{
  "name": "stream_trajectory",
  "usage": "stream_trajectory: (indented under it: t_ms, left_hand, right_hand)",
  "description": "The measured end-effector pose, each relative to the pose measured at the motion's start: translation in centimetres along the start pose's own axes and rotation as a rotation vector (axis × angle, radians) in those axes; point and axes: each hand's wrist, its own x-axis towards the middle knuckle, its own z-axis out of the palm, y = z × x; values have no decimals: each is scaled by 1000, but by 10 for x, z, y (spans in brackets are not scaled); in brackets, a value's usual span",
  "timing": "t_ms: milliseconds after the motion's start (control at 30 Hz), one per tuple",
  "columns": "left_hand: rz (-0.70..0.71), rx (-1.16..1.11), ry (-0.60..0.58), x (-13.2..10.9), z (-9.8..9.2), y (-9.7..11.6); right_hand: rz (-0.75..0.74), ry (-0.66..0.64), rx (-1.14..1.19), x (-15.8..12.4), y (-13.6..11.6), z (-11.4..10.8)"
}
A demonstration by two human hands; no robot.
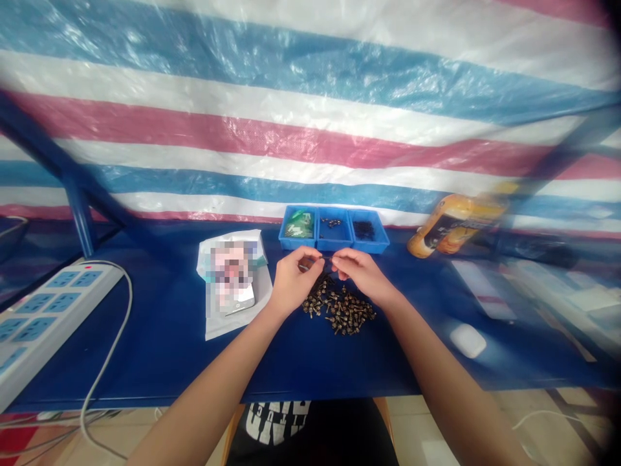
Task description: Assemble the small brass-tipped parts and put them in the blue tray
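My left hand (pixel 295 277) and my right hand (pixel 361 270) meet above the blue table (pixel 165 336), fingertips pinched together on a small dark screw-like part (pixel 326 259) held between them. Right below the hands lies a heap of several small brass-and-black screws (pixel 339 308). Behind the hands stands a row of three blue bins (pixel 334 228): the left one holds something green, the middle a few small parts, the right one dark pieces.
A phone (pixel 233 278) rests on a white bag left of the hands. A white power strip (pixel 43 310) with its cable is at far left. An orange bottle (pixel 453 223) lies at the back right, a white earbud case (pixel 468 340) at right. A striped tarp hangs behind.
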Motion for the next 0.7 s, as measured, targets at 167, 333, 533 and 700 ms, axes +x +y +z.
stream_trajectory:
  t_ms: [167, 333, 533, 700]
  left_hand:
    - [6, 5, -3, 0, 0, 0]
    - [9, -4, -8, -1, 0, 0]
    - [11, -5, -26, -1, 1, 0]
    - [13, -6, -34, -1, 2, -2]
  right_hand:
    - [-3, -14, 5, 0, 0, 1]
    - [-5, -18, 6, 0, 1, 3]
    - [-7, -36, -24, 0, 0, 5]
    - [-5, -32, 3, 2, 2, 6]
